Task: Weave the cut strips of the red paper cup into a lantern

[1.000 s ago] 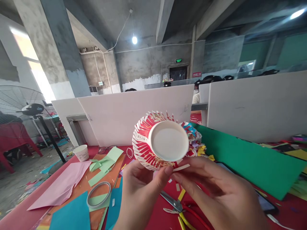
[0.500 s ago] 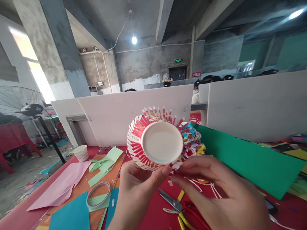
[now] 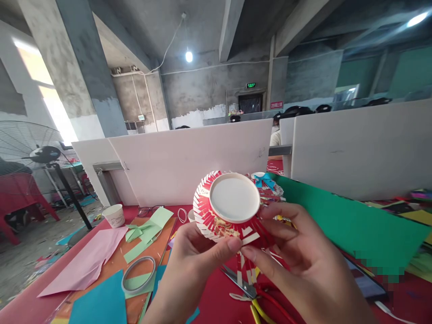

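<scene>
A red-and-white paper cup (image 3: 234, 198), its wall cut into many narrow strips, is held up in front of me with its round white base facing me. Strips along its left side are folded over one another into a woven-looking rim. My left hand (image 3: 194, 265) grips the rim from the lower left, thumb on top. With my right hand (image 3: 300, 261) I pinch the strips at the lower right, thumb close to the left one. Several loose strips hang below the thumbs. Scissors (image 3: 249, 291) with red and yellow handles lie on the table beneath, partly covered.
On the left are a white paper cup (image 3: 114, 217), pink paper (image 3: 84, 256), light green paper pieces (image 3: 158, 222), blue paper (image 3: 99, 299) and a tape roll (image 3: 124, 281). Green board (image 3: 347, 220) and a phone (image 3: 364, 281) lie right. White partitions (image 3: 189, 162) stand behind.
The cut cup has turned in my hands and moved slightly right and down. Strips that spread at the top now sit lower right, and some hang down. My right fingers have shifted along the rim.
</scene>
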`<state>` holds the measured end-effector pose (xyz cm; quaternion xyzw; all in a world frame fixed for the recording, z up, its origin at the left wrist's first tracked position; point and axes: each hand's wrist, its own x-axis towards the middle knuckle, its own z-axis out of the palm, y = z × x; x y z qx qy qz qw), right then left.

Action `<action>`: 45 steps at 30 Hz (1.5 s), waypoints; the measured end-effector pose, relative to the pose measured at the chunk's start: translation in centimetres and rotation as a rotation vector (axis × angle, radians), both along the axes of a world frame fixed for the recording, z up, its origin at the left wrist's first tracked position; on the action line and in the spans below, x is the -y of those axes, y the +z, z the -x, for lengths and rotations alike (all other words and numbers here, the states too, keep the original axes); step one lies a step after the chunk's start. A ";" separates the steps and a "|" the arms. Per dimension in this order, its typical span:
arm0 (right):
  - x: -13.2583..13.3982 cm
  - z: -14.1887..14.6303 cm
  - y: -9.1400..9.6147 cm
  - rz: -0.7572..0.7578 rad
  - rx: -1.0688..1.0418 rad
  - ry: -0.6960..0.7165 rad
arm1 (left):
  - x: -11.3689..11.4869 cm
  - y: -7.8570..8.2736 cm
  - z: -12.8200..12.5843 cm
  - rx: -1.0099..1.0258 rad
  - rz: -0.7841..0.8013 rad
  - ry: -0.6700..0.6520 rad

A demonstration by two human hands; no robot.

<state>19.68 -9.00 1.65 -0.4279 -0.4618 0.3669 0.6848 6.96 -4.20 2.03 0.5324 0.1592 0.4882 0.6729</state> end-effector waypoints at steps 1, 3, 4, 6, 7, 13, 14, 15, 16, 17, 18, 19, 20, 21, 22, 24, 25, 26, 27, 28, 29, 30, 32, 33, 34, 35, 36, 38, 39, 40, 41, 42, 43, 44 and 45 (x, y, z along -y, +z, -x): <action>0.0 0.0 0.0 -0.010 -0.017 0.019 | 0.0 0.1 0.0 -0.012 0.004 0.007; 0.1 0.0 0.0 -0.017 -0.031 0.055 | 0.1 0.2 0.1 -0.031 0.008 0.020; 0.1 -0.1 0.1 -0.021 -0.030 0.060 | 0.1 0.3 0.1 -0.042 0.007 0.036; 0.1 -0.2 0.1 -0.025 -0.024 0.042 | 0.0 0.3 0.1 -0.069 -0.006 0.089; 0.1 -0.3 0.1 -0.028 -0.018 0.026 | 0.0 0.3 0.1 -0.081 -0.022 0.118; -0.5 -1.7 -0.4 -0.102 -0.015 0.194 | -0.3 0.1 0.2 -0.082 -0.061 0.098; -0.7 -2.0 -0.5 -0.123 -0.008 0.275 | -0.4 0.1 0.3 -0.078 -0.041 0.085; -0.9 -2.2 -0.6 -0.144 -0.005 0.335 | -0.4 0.2 0.4 -0.071 -0.027 0.070; -1.0 -2.4 -0.6 -0.143 -0.007 0.394 | -0.4 0.2 0.5 -0.064 -0.022 0.053; -1.1 -2.5 -0.6 -0.137 -0.020 0.426 | -0.3 0.2 0.6 -0.057 -0.022 0.038; -1.1 -2.4 -0.5 -0.121 -0.043 0.438 | -0.3 0.3 0.7 -0.051 -0.023 0.022; -1.0 -2.3 -0.4 -0.102 -0.067 0.437 | -0.3 0.3 0.7 -0.049 -0.019 0.011; -0.9 -2.1 -0.4 -0.086 -0.088 0.409 | -0.3 0.3 0.7 -0.052 -0.012 0.009; -0.7 -1.9 -0.3 -0.071 -0.098 0.368 | -0.3 0.3 0.7 -0.057 -0.002 0.016; -0.6 -1.6 -0.3 -0.057 -0.101 0.322 | -0.3 0.3 0.6 -0.062 0.007 0.027; -0.3 -1.1 -0.2 -0.025 -0.095 0.262 | -0.3 0.3 0.5 -0.069 0.013 0.053; -0.2 -0.9 -0.2 -0.017 -0.097 0.243 | -0.3 0.2 0.4 -0.071 0.010 0.067; -0.1 -0.8 -0.2 -0.013 -0.106 0.226 | -0.3 0.2 0.4 -0.076 0.004 0.078; -0.1 -0.7 -0.2 -0.014 -0.118 0.214 | -0.3 0.2 0.3 -0.082 -0.006 0.090; -0.1 -0.6 -0.1 -0.013 -0.129 0.205 | -0.3 0.2 0.3 -0.087 -0.018 0.103; 0.0 -0.6 0.0 -0.009 -0.138 0.200 | -0.3 0.2 0.3 -0.091 -0.036 0.118; 0.1 -0.7 0.2 -0.003 -0.151 0.198 | -0.3 0.2 0.3 -0.096 -0.058 0.135; 0.2 -0.9 0.4 0.022 -0.188 0.208 | -0.3 0.3 0.3 -0.107 -0.114 0.174; 0.2 -1.1 0.5 0.030 -0.201 0.232 | -0.2 0.4 0.3 -0.115 -0.141 0.195; 0.2 -1.3 0.6 0.035 -0.210 0.263 | -0.2 0.5 0.4 -0.124 -0.163 0.216; 0.2 -1.5 0.6 0.033 -0.210 0.305 | -0.1 0.5 0.4 -0.133 -0.179 0.237; 0.3 -1.8 0.5 0.025 -0.196 0.358 | -0.1 0.6 0.4 -0.140 -0.191 0.259; 0.3 -2.2 0.4 0.022 -0.175 0.403 | -0.1 0.6 0.4 -0.150 -0.210 0.303; 0.3 -2.4 0.3 0.032 -0.161 0.406 | -0.1 0.6 0.4 -0.154 -0.217 0.321; 0.3 -2.5 0.2 0.041 -0.138 0.393 | -0.1 0.6 0.4 -0.158 -0.220 0.331; 0.4 -2.6 0.1 0.036 -0.097 0.362 | -0.1 0.5 0.3 -0.156 -0.214 0.331; 0.4 -2.6 0.1 0.018 -0.035 0.310 | 0.0 0.5 0.3 -0.147 -0.196 0.319; 0.4 -2.5 0.1 -0.020 0.046 0.241 | 0.0 0.4 0.2 -0.133 -0.169 0.299; 0.4 -2.3 0.1 -0.066 0.135 0.159 | 0.1 0.4 0.2 -0.115 -0.141 0.275; 0.4 -2.1 0.1 -0.111 0.222 0.081 | 0.1 0.3 0.1 -0.097 -0.117 0.258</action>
